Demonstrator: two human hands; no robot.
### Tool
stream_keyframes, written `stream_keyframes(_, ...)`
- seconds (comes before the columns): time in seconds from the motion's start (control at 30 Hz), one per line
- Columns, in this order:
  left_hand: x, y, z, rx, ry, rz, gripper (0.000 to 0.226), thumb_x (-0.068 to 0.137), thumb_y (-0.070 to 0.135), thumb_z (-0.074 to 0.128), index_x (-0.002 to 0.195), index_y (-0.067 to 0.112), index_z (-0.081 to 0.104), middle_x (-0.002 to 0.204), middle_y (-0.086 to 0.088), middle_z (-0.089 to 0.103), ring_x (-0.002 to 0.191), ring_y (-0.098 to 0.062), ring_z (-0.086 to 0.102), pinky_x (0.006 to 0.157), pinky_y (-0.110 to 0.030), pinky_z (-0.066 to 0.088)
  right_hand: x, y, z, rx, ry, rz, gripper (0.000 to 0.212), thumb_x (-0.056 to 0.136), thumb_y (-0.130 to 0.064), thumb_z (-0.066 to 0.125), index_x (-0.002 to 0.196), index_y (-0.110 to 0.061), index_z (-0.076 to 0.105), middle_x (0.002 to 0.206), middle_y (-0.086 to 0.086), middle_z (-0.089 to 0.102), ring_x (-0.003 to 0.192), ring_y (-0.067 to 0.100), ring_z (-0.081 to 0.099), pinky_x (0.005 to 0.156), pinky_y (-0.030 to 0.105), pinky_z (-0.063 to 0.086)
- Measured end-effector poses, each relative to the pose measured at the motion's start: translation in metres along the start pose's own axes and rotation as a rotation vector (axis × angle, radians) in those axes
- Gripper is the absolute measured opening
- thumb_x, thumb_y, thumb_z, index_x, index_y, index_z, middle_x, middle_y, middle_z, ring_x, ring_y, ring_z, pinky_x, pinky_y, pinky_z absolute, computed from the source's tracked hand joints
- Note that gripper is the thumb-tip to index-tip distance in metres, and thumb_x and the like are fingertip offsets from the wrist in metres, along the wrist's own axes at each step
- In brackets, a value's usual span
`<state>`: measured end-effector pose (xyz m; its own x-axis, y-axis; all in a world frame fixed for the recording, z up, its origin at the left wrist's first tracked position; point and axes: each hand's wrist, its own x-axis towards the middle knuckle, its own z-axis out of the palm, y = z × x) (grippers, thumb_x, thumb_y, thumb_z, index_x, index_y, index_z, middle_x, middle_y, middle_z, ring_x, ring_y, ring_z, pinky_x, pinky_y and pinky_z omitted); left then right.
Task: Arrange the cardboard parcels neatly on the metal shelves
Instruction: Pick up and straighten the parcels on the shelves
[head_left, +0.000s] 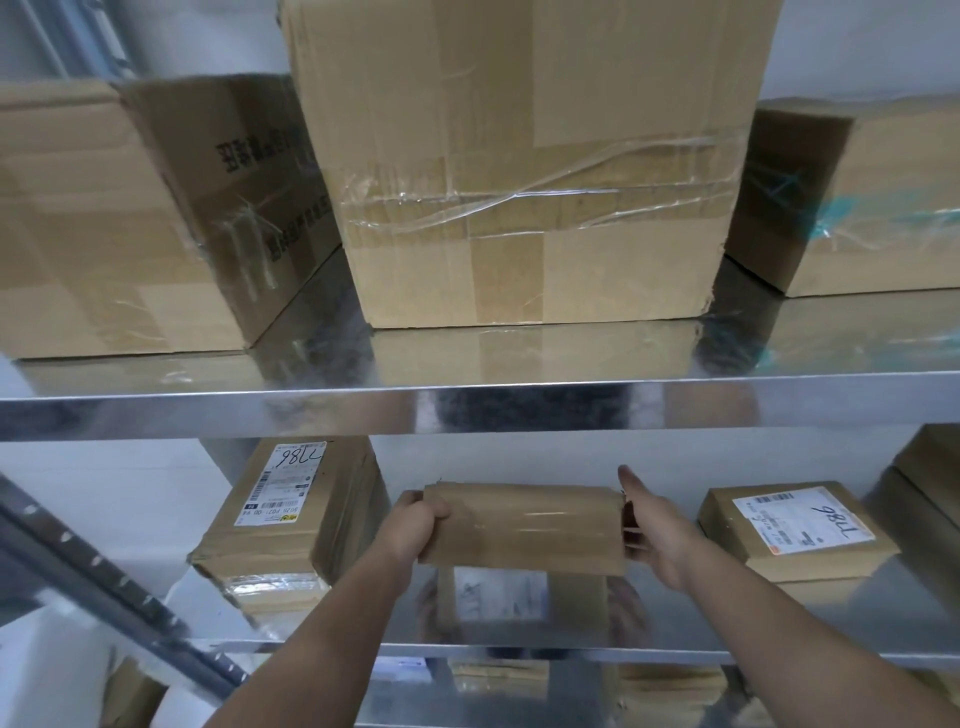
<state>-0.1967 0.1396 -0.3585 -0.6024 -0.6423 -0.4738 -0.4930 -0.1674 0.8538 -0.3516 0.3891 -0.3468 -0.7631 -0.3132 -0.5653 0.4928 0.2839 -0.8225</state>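
From the head camera, the only view I have, the step in hand looks like placing one small parcel (524, 527) into the gap on the lower shelf (571, 650). It hangs level between the two hands, and its reflection on the bright metal beneath suggests it is not yet set down, though I cannot be sure of the gap. The left hand (415, 527) grips the parcel's left end, fingers curled behind it and the thumb wrapped onto the front face. The right hand (657, 535) lies flat against the right end with one digit stretched straight up past the top edge; its other fingers are hidden by the parcel, so I read it as an open, pressing hand, not a clasp. The parcel sits between the left labelled parcel (291, 519), which stands tilted and a little crushed, and the right labelled parcel (789, 530), which lies flat, and it touches neither. On the upper shelf (467, 410) a large box (519, 156) stands between two others (all seemingly settled). The next move, as I judge it, calls for lowering the parcel flat, squaring its long edge to the shelf front, then drawing the fingers out sideways without nudging either neighbour.
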Motion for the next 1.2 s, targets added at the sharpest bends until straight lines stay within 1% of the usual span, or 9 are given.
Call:
stream_keyframes(0.07, -0.002, 0.001, -0.002, -0.051, -0.010, -0.001, 0.030, 0.091, 0.020, 0.057, 0.119, 0.009, 0.058, 0.109, -0.014, 0.069, 0.096, -0.029, 0.067, 0.073, -0.036, 0.052, -0.005, -0.004, 0.001, 0.017, -0.019, -0.006, 0.054, 0.101, -0.058, 0.048, 0.106, -0.007, 0.067, 0.102, 0.018, 0.075, 0.101, 0.036, 0.068, 0.093, 0.046, 0.054)
stream_keyframes(0.13, -0.005, 0.002, -0.002, -0.086, -0.009, -0.001, 0.033, 0.089, 0.030, 0.058, 0.116, 0.011, 0.059, 0.109, -0.014, 0.069, 0.098, -0.029, 0.067, 0.076, -0.037, 0.052, -0.005, -0.006, 0.002, 0.036, -0.031, -0.014, 0.050, 0.101, -0.055, 0.053, 0.108, -0.008, 0.067, 0.105, 0.019, 0.074, 0.103, 0.037, 0.068, 0.095, 0.048, 0.054)
stream_keyframes(0.27, -0.007, 0.003, -0.002, -0.125, -0.024, -0.001, 0.058, 0.071, 0.049, 0.062, 0.118, 0.015, 0.059, 0.113, -0.013, 0.070, 0.103, -0.030, 0.068, 0.081, -0.040, 0.055, -0.001, -0.005, 0.002, 0.005, -0.048, -0.024, 0.046, 0.097, -0.045, 0.066, 0.119, -0.005, 0.063, 0.113, 0.018, 0.071, 0.105, 0.034, 0.066, 0.093, 0.046, 0.056)
stream_keyframes(0.43, -0.004, -0.004, -0.001, -0.087, -0.030, -0.005, 0.058, 0.083, 0.051, 0.066, 0.128, 0.015, 0.057, 0.115, -0.009, 0.070, 0.104, -0.028, 0.069, 0.080, -0.040, 0.055, 0.000, -0.002, 0.003, -0.129, -0.029, -0.074, 0.042, 0.093, -0.038, 0.073, 0.114, -0.005, 0.058, 0.113, 0.015, 0.068, 0.106, 0.031, 0.065, 0.095, 0.046, 0.056)
stream_keyframes(0.6, -0.004, -0.014, 0.005, -0.072, -0.018, -0.007, 0.034, 0.097, 0.026, 0.067, 0.126, 0.009, 0.058, 0.114, -0.011, 0.071, 0.102, -0.029, 0.070, 0.093, -0.045, 0.057, 0.000, 0.000, 0.007, -0.195, -0.057, -0.087, 0.039, 0.091, -0.035, 0.076, 0.106, -0.007, 0.053, 0.112, 0.016, 0.067, 0.106, 0.031, 0.065, 0.099, 0.047, 0.055)
stream_keyframes(0.8, 0.000, -0.021, 0.009, -0.010, -0.014, -0.004, 0.030, 0.096, 0.021, 0.068, 0.121, 0.010, 0.056, 0.116, -0.013, 0.067, 0.106, -0.032, 0.066, 0.099, -0.051, 0.054, 0.008, 0.015, 0.010, -0.269, 0.009, -0.097, 0.059, 0.081, -0.039, 0.086, 0.118, -0.005, 0.055, 0.116, 0.011, 0.068, 0.105, 0.028, 0.066, 0.093, 0.043, 0.057)
stream_keyframes(1.0, 0.002, -0.026, 0.014, -0.016, 0.010, -0.014, 0.018, 0.095, 0.015, 0.069, 0.108, 0.015, 0.056, 0.115, -0.014, 0.066, 0.107, -0.031, 0.065, 0.101, -0.049, 0.053, 0.011, 0.026, 0.015, -0.298, 0.070, -0.084, 0.035, 0.084, -0.030, 0.084, 0.089, -0.012, 0.055, 0.103, 0.011, 0.067, 0.100, 0.029, 0.066, 0.095, 0.046, 0.057)
stream_keyframes(1.13, 0.002, -0.027, 0.015, -0.006, 0.016, -0.025, 0.026, 0.096, 0.017, 0.069, 0.117, 0.012, 0.056, 0.116, -0.013, 0.065, 0.108, -0.031, 0.063, 0.102, -0.049, 0.052, 0.012, 0.024, 0.017, -0.323, 0.081, -0.092, 0.029, 0.088, -0.026, 0.081, 0.084, -0.011, 0.057, 0.093, 0.008, 0.066, 0.095, 0.028, 0.066, 0.094, 0.044, 0.057)
stream_keyframes(1.2, 0.004, -0.026, 0.015, 0.009, 0.018, -0.028, 0.027, 0.096, 0.018, 0.069, 0.118, 0.012, 0.056, 0.116, -0.013, 0.064, 0.109, -0.031, 0.063, 0.102, -0.049, 0.052, 0.015, 0.025, 0.016, -0.336, 0.083, -0.091, 0.029, 0.087, -0.027, 0.082, 0.091, -0.010, 0.059, 0.099, 0.010, 0.067, 0.097, 0.028, 0.066, 0.094, 0.044, 0.057)
